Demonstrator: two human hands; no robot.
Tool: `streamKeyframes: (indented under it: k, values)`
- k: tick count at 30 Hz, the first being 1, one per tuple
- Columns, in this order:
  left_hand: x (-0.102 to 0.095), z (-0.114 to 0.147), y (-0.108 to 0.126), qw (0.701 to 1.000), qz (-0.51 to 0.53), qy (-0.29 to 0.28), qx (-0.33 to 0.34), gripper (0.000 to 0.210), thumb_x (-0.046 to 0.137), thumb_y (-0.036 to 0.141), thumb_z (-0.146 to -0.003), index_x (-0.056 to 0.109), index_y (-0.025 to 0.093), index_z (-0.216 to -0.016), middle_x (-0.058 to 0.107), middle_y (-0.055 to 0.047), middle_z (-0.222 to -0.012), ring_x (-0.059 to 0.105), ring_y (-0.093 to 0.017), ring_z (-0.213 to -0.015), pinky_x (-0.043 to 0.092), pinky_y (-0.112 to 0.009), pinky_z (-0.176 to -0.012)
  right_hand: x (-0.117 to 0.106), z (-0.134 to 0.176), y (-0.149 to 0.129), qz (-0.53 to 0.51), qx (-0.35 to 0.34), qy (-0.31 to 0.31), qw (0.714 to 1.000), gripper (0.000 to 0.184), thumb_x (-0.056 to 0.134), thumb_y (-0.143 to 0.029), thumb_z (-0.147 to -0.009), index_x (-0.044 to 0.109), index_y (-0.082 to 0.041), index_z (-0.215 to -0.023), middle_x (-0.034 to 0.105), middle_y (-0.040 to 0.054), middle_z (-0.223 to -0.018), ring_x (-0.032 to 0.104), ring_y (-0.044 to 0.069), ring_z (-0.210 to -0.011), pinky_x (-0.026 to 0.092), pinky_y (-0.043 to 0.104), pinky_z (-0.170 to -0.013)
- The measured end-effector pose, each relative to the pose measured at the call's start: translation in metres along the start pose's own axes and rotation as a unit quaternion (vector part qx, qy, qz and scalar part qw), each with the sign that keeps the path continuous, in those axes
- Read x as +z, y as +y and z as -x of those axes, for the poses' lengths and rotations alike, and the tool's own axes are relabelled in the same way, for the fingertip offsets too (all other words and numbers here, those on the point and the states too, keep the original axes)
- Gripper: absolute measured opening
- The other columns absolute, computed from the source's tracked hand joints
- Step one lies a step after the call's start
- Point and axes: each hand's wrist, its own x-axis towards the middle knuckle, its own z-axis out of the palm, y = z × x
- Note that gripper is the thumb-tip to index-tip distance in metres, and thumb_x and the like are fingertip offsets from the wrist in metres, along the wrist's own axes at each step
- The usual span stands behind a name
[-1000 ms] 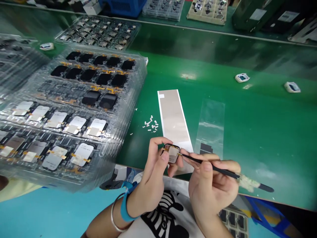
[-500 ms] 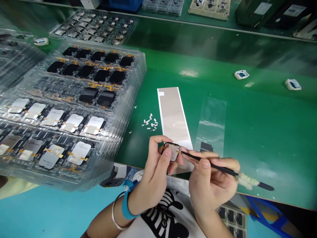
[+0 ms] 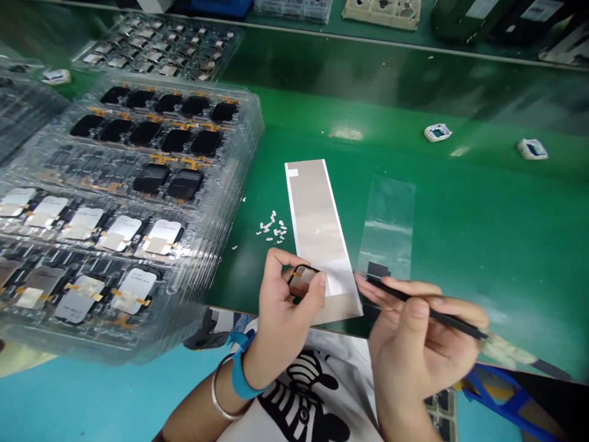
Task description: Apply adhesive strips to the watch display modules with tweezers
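My left hand is closed around a small screen module, with the thumb pressed on its back near the right edge; part of it is hidden by the fingers. In my right hand are black tweezers, wrapped with something pale near the rear end. Their front end is over the lower part of a clear plastic strip, close to a black patch. Below and behind my left hand lies a long beige sheet with white edges.
Stacked clear trays of screen modules fill the left side. Tiny pale scraps lie beside the sheet. Two white watch-like cases sit at the back right. Another tray of parts is at the far left, below a shelf edge.
The tweezers have moved away from the module to the right, along with my right hand. My left thumb now presses nearer the module's right edge. The whole view has shifted slightly.
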Motion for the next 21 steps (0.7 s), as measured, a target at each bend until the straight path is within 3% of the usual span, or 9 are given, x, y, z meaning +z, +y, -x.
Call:
streamKeyframes:
  k: [3,6,9,11,16,21]
  values:
    - [-0.002,0.001,0.002,0.997,-0.049,-0.049,-0.020,0.017,0.054,0.030,-0.103,0.038,0.025,-0.098,0.053,0.008,-0.064,0.045,-0.007,-0.050,0.036,-0.016,-0.047,-0.025,-0.021,-0.001,0.043,0.006,0.007,0.999,0.019,0.068,-0.015,-0.091,0.052,-0.022,-0.098,0.068,0.0024,-0.091,0.074,0.021,-0.084,0.068,0.042,-0.076]
    - [-0.002,0.004,0.007,0.978,-0.145,-0.152,-0.008,0.001,0.042,0.027,-0.107,0.042,0.026,-0.106,0.063,0.003,-0.081,0.058,-0.010,-0.067,0.046,-0.020,-0.061,-0.056,-0.038,-0.003,0.101,0.049,-0.029,0.993,0.022,0.074,-0.017,-0.088,0.054,-0.021,-0.095,0.070,0.0026,-0.089,0.076,0.021,-0.086,0.068,0.036,-0.075]
    - [0.004,0.003,0.011,0.928,-0.268,-0.257,0.028,0.007,0.041,0.025,-0.107,0.045,0.026,-0.112,0.069,-0.002,-0.099,0.068,-0.014,-0.083,0.052,-0.026,-0.070,-0.080,-0.045,-0.006,0.154,0.083,-0.065,0.982,0.020,0.075,-0.018,-0.087,0.057,-0.021,-0.094,0.073,0.0024,-0.085,0.077,0.021,-0.081,0.068,0.031,-0.071]
    - [0.011,0.000,0.011,0.890,-0.341,-0.298,0.059,0.009,0.042,0.025,-0.106,0.048,0.025,-0.112,0.071,-0.004,-0.104,0.071,-0.018,-0.086,0.054,-0.030,-0.071,-0.088,-0.047,-0.006,0.169,0.092,-0.068,0.979,0.019,0.075,-0.019,-0.087,0.057,-0.022,-0.093,0.075,0.0029,-0.084,0.077,0.020,-0.075,0.068,0.030,-0.068]
    - [0.030,-0.012,0.004,0.828,-0.440,-0.316,0.146,0.011,0.041,0.026,-0.106,0.049,0.022,-0.113,0.073,-0.007,-0.095,0.073,-0.026,-0.087,0.059,-0.038,-0.071,-0.087,-0.054,0.001,0.179,0.111,-0.080,0.974,0.018,0.075,-0.025,-0.088,0.058,-0.021,-0.091,0.077,0.0048,-0.084,0.077,0.020,-0.068,0.068,0.027,-0.063]
    - [0.035,-0.019,-0.001,0.806,-0.468,-0.325,0.161,0.012,0.042,0.024,-0.105,0.049,0.020,-0.114,0.074,-0.008,-0.096,0.073,-0.027,-0.085,0.061,-0.041,-0.071,-0.082,-0.057,0.006,0.182,0.131,-0.093,0.970,0.017,0.075,-0.026,-0.088,0.059,-0.020,-0.090,0.077,0.0048,-0.085,0.077,0.020,-0.069,0.068,0.028,-0.066]
